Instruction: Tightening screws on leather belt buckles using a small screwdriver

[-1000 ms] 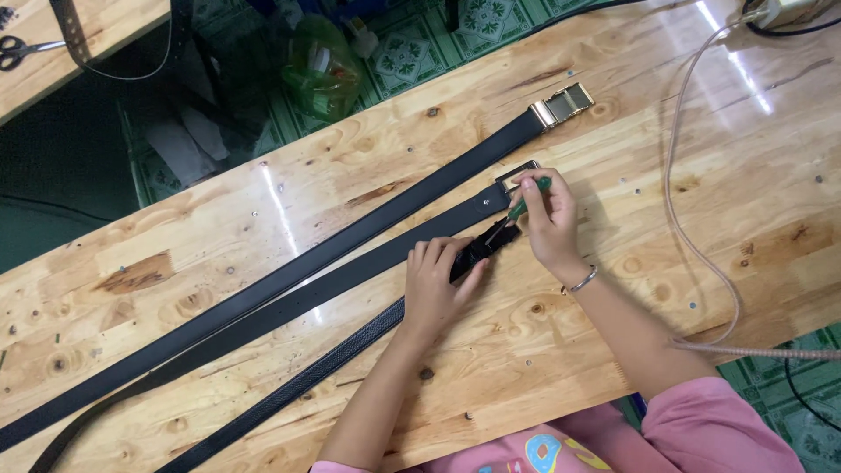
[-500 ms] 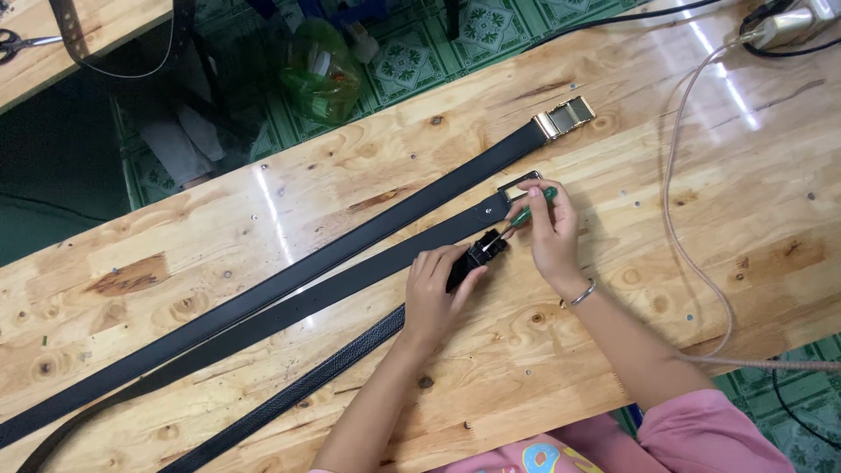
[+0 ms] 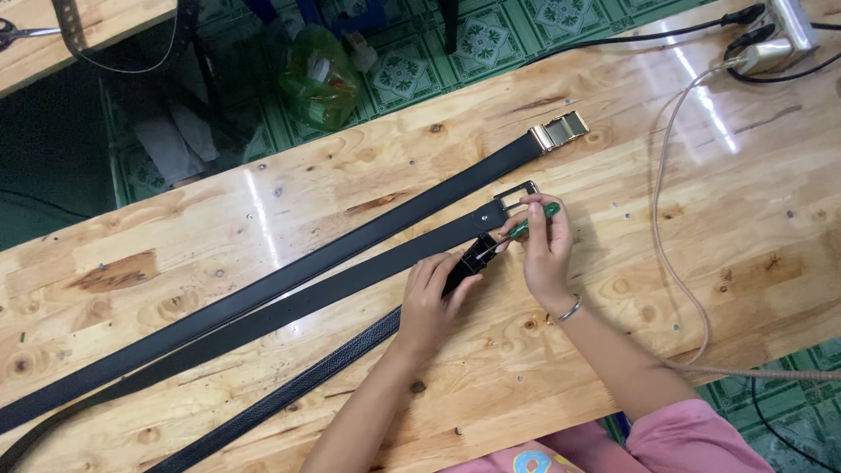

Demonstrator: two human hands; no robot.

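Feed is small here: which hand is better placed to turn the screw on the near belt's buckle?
Right hand: it holds the green screwdriver, tip at the buckle. Left hand lies on the belt, steadying it.

Bright, even overhead light; white glare streaks lie on the varnished wooden table [image 3: 263, 219] left of centre and at the upper right near the power strip [image 3: 771, 39]. Shadows are soft and short beneath the hands and belts. Focus is sharp centrally; the upper left of the frame, below table level, is dim.
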